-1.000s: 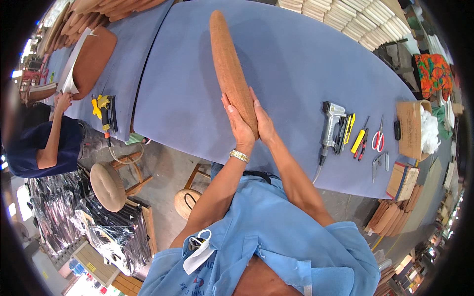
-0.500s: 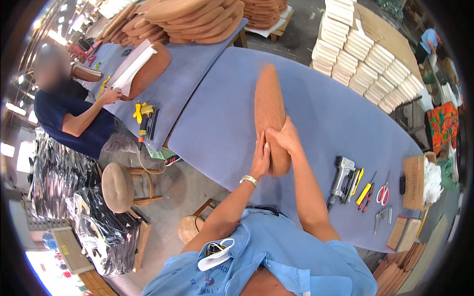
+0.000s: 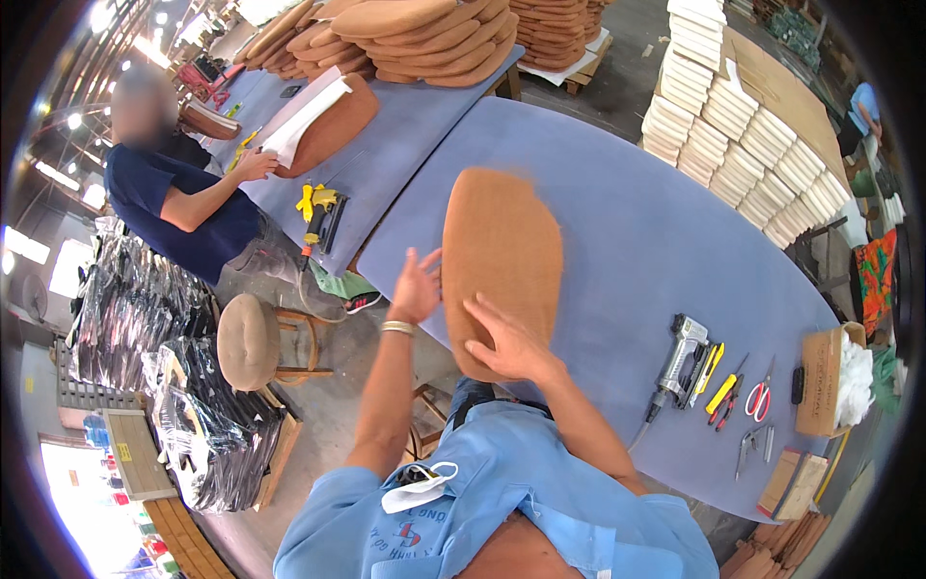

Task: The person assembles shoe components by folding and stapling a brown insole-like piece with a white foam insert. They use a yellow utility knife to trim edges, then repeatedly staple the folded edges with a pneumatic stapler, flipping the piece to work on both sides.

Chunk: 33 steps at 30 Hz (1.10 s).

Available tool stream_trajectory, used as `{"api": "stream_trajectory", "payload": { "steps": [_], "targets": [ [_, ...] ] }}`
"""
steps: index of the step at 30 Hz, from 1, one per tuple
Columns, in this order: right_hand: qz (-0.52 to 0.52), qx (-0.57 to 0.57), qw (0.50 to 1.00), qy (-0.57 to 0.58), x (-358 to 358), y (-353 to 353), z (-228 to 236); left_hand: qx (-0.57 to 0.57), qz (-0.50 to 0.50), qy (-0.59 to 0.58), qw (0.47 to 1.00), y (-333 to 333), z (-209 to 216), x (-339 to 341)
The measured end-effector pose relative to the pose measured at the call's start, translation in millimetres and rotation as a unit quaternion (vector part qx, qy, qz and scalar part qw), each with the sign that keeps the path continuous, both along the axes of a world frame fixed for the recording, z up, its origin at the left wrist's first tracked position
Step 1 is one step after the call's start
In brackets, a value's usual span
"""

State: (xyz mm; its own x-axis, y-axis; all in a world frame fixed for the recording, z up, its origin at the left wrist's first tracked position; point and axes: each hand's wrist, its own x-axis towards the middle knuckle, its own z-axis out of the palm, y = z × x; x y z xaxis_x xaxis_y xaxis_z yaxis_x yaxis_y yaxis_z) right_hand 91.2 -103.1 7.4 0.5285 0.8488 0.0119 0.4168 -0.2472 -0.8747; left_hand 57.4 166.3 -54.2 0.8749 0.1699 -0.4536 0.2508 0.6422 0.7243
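Cushion: the brown board-shaped cushion (image 3: pixel 506 246) is over the near side of the blue counter (image 3: pixel 637 227), its broad face up and its lower end close to the wearer's waist, probably so both hands reach it easily; whether it rests flat or is tilted I cannot tell
Right hand: the right hand (image 3: pixel 509 345) lies across the lower part of the face, fingers extended and thumb apart, pinching nothing; it seems to steady the cushion from above
Left hand: the left hand (image 3: pixel 417 289) is at the left edge, fingers spread, likely to guard or guide that side; whether the fingertips touch I cannot tell
Tools: staple gun (image 3: pixel 683 357), yellow cutter (image 3: pixel 708 372) and scissors (image 3: pixel 760 398) lie to the right, apart from the cushion, presumably to leave working room yet stay within reach
Box: a cardboard box (image 3: pixel 820 386) of white stuffing (image 3: pixel 855 378) stands beyond them, out of the way
Co-worker: at the left counter a person in a dark shirt (image 3: pixel 188 203) holds a white sheet (image 3: pixel 307 121) over another brown cushion (image 3: pixel 338 135)
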Motion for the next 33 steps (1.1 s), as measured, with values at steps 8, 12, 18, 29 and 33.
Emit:
{"api": "stream_trajectory", "payload": {
  "steps": [8,12,18,29,33],
  "targets": [
    [-0.270,-0.004,0.944,0.189,52.1,-50.1,-137.1,0.275,0.104,0.242,0.925,-30.6,-61.2,-144.7],
    [-0.351,-0.043,0.925,0.140,125.5,-19.9,-145.3,0.033,0.067,0.294,0.953,-119.3,-63.8,-167.3],
    [-0.355,-0.079,0.890,0.273,242.2,23.6,-174.7,-0.057,0.116,0.223,0.966,-153.6,-61.8,-148.4],
    [-0.277,-0.047,0.887,0.367,230.0,40.9,-154.3,0.170,0.293,0.270,0.901,-99.9,-71.1,-152.3],
    [-0.275,-0.077,0.867,0.408,173.9,21.9,-156.8,0.114,0.407,0.155,0.893,-30.4,-72.4,-143.6]
  ]
}}
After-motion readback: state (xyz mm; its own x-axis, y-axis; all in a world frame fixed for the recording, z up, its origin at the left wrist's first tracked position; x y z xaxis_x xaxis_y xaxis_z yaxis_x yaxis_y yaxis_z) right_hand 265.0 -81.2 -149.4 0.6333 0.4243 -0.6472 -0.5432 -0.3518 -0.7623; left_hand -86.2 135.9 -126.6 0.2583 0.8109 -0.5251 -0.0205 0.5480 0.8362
